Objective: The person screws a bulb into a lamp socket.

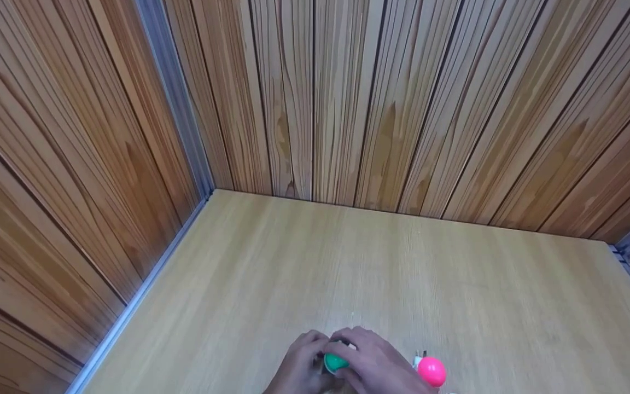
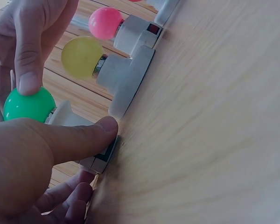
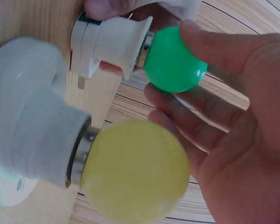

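Note:
A green round bulb (image 3: pixel 173 60) sits at the mouth of a white bulb holder (image 3: pixel 115 43), a strip of its metal cap showing between them. My right hand (image 1: pixel 372 358) has the bulb between thumb and fingertips. On the holder, my left hand (image 1: pixel 301 364) grips the base, its thumb (image 2: pixel 91 137) laid along the side and its fingers beneath. In the left wrist view, the right thumb presses on top of the green bulb. Close beside this pair, a yellow bulb (image 3: pixel 135 170) stands in a white holder with a wide round base (image 2: pixel 133 86).
Farther along the row is a pink bulb (image 2: pixel 105 23) in a white holder with a dark red switch (image 2: pixel 153 29). The head view shows a pink bulb (image 1: pixel 431 372) right of my hands. Wood-panelled walls (image 1: pixel 348 109) rise behind and left of the wooden table (image 1: pixel 348 262).

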A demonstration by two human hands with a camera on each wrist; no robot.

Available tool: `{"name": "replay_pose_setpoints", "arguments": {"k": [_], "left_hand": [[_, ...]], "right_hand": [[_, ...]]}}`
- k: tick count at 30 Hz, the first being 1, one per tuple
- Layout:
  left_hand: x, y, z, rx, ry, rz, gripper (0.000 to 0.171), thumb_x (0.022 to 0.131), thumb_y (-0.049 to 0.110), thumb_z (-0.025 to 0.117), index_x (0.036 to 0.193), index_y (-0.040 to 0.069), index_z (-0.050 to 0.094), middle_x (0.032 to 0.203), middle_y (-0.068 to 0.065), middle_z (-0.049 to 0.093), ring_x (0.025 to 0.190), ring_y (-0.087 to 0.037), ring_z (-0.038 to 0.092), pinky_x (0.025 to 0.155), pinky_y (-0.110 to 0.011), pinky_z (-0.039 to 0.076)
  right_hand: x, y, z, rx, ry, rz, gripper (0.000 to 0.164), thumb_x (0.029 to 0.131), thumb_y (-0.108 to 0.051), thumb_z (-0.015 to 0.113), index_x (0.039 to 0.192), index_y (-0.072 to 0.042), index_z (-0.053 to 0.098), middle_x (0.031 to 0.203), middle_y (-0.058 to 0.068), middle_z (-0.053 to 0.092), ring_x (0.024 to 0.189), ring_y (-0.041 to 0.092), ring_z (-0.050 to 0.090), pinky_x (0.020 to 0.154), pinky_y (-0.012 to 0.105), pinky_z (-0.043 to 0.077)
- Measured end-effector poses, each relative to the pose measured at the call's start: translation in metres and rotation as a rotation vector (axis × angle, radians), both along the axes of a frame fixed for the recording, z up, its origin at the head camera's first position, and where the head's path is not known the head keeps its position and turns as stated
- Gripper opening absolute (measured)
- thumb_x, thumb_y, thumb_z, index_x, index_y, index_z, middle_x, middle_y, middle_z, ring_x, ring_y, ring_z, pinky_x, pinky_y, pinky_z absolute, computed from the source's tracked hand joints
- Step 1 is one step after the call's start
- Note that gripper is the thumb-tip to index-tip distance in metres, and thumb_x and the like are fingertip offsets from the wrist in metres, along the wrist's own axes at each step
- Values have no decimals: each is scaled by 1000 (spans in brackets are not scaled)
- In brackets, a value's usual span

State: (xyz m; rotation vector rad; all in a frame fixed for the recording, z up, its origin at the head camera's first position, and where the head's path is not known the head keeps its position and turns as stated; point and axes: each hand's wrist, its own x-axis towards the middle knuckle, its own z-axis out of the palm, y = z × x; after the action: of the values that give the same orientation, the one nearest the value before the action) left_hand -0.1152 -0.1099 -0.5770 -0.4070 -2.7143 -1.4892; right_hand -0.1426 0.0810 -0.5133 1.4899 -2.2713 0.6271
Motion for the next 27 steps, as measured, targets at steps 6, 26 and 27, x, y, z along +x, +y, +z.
{"name": "replay_pose_setpoints", "arguments": {"k": [6, 26, 27], "left_hand": [[-3, -1, 4, -38, -89, 10, 34, 80, 24, 80, 111, 33, 71, 102, 16, 59, 95, 3, 47, 81, -16, 47], [-3, -1, 0, -13, -47, -13, 23, 82, 25, 79, 104, 27, 73, 103, 13, 62, 96, 1, 49, 83, -17, 47], [-3, -1, 0, -13, -38, -14, 23, 82, 25, 79, 104, 26, 73, 103, 12, 62, 96, 1, 49, 83, -17, 47]], "right_hand": [[2, -4, -2, 29, 60, -120, 44, 78, -32, 82, 117, -22, 64, 99, -6, 63, 82, 5, 56, 71, 14, 46], [14, -16, -5, 270, 165, -481, 51, 87, -69, 54, 105, -22, 62, 90, -4, 62, 80, 13, 55, 71, 31, 45], [14, -16, -5, 279, 150, -478, 51, 88, -69, 53, 107, -22, 61, 91, -4, 62, 82, 13, 56, 73, 32, 45]]}}
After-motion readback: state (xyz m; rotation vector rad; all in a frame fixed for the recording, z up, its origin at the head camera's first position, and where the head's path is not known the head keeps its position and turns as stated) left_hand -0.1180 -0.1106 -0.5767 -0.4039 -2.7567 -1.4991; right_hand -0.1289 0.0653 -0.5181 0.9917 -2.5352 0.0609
